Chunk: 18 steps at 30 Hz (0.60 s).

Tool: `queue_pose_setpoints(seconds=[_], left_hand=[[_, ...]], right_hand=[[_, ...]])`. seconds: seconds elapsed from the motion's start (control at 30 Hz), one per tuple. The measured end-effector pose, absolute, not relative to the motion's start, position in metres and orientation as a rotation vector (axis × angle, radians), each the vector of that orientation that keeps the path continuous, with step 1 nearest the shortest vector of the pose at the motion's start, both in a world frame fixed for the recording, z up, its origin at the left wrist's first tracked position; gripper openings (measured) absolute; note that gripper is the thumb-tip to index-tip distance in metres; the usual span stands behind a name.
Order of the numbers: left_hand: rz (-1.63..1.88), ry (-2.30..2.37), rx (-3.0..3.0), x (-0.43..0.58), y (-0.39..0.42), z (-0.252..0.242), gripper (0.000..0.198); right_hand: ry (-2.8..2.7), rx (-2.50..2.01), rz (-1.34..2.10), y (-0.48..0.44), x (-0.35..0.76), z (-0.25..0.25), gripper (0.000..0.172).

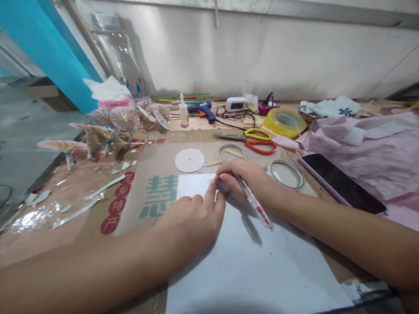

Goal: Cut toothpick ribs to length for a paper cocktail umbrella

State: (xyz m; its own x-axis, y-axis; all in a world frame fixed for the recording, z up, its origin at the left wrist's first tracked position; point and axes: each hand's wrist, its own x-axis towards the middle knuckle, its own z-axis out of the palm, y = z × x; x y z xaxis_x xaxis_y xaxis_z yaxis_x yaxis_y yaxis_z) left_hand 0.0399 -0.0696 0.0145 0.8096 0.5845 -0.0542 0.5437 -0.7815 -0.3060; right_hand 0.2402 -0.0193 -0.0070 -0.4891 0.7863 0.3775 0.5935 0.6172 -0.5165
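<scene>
A white paper sheet lies on a brown cardboard in front of me. My right hand is closed around a clear pen with red ink, its tip down near the sheet's top edge. My left hand rests on the sheet with fingers curled, its index fingertip pressing something small next to the pen tip; I cannot make out what it is.
A white paper circle, two tape rings, orange-yellow scissors, a yellow tape roll, a blue glue gun, a glue bottle, small paper umbrellas and a phone on pink cloth surround the sheet.
</scene>
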Motion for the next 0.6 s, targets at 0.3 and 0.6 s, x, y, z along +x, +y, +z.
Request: queue_pose_setpoints(seconds=[0.3, 0.6], left_hand=[[0.259, -0.872, -2.727, 0.0399, -0.0690, 0.0138, 0.053], [0.241, -0.874, -2.710, 0.0404, -0.0695, 0.0148, 0.052]], right_hand=[[-2.242, -1.096, 0.442, -0.0205, 0.2394, -0.0036, 0.016], [-2.235, -1.075, 0.452, -0.0205, 0.2394, -0.0062, 0.016]])
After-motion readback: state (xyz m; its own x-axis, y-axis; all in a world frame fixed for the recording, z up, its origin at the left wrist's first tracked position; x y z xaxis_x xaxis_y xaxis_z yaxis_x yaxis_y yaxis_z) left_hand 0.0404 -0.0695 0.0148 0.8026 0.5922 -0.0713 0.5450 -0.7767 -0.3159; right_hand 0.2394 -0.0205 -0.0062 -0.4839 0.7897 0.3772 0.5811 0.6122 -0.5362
